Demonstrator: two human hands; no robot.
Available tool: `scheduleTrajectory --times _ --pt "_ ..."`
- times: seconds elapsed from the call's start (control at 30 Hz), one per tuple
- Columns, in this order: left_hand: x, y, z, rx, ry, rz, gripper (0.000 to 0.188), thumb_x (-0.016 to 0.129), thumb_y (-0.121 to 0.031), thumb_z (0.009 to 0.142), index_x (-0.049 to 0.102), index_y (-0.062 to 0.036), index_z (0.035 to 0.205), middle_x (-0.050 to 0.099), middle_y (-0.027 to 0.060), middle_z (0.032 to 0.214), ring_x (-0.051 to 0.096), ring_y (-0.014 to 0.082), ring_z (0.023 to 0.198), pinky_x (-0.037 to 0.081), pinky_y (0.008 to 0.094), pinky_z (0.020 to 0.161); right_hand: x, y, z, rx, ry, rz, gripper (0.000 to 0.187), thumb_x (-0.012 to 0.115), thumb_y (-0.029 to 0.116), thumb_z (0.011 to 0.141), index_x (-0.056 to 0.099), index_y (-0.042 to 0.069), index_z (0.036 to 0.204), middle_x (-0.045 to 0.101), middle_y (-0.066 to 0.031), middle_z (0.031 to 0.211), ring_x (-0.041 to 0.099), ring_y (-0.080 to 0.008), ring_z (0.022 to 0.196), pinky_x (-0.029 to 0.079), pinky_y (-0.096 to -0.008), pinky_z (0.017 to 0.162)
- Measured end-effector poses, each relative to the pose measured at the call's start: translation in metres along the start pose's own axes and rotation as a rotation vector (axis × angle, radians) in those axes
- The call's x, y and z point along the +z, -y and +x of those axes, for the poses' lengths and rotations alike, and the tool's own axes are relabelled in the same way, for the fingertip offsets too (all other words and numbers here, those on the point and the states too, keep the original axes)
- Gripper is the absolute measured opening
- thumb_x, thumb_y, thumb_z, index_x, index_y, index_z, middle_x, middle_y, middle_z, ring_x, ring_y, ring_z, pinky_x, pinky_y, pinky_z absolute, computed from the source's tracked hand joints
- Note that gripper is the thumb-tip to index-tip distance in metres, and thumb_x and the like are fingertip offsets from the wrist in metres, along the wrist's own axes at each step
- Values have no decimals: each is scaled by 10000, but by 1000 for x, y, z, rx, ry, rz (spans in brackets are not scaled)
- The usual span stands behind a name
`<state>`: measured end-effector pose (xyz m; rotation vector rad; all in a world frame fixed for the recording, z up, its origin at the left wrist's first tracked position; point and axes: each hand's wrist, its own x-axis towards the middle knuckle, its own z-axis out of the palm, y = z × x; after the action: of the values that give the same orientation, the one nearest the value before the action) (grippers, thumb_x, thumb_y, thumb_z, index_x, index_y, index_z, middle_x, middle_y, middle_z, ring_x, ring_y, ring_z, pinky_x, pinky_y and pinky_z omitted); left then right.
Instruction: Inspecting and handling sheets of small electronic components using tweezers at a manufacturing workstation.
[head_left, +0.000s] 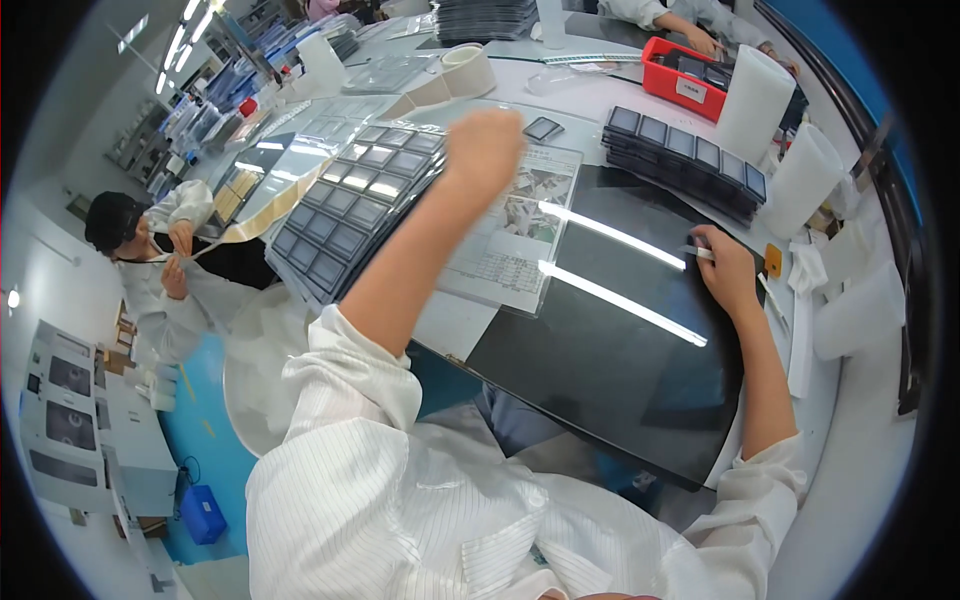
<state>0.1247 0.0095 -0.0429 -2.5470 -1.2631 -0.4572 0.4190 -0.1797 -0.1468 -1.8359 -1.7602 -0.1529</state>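
Observation:
My left hand is closed, raised beside the right end of a stack of clear-covered trays with dark rectangular frames in rows. Whatever its fingers hold, if anything, is hidden. Just right of it lies a single small dark frame. My right hand is closed around a small thin pale tool at the right side of a glossy black mat; the tool's exact kind is unclear. A printed sheet in a clear sleeve lies between the trays and the mat.
Dark trays of frames are stacked beyond the mat. A red bin and white rolls stand at the far right. A tape roll sits at the back. One co-worker sits at left; another's hand shows at the back.

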Motion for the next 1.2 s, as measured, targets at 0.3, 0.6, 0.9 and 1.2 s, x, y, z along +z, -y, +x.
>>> scheduleTrajectory --times 0.3,0.6,0.9,1.2 --pt "28 94 15 -285 69 79 428 733 -392 731 663 -41 964 655 152 994 632 312 942 516 410 764 -3 4 -7 26 -6 10 220 569 90 765 600 97 983 649 -128 894 617 -327 840 487 -382 725" --pt "33 87 12 -258 10 -49 330 708 -304 756 616 -32 918 643 175 946 628 325 926 511 421 780 -3 4 -10 40 -26 13 235 551 78 757 604 97 985 657 -121 902 622 -320 827 494 -386 717" --pt "9 97 -1 -353 -553 -401 208 532 -200 875 541 3 831 599 179 825 594 351 779 456 445 679 -6 14 -7 46 -59 17 138 550 119 830 616 78 944 649 -130 835 628 -306 772 489 -372 664" --pt "-42 42 -117 -180 -842 -794 160 487 -159 950 454 -40 849 413 -6 714 351 68 615 325 214 555 12 107 20 -127 220 519 268 473 228 949 636 18 985 629 -94 732 559 -181 637 439 -294 611"
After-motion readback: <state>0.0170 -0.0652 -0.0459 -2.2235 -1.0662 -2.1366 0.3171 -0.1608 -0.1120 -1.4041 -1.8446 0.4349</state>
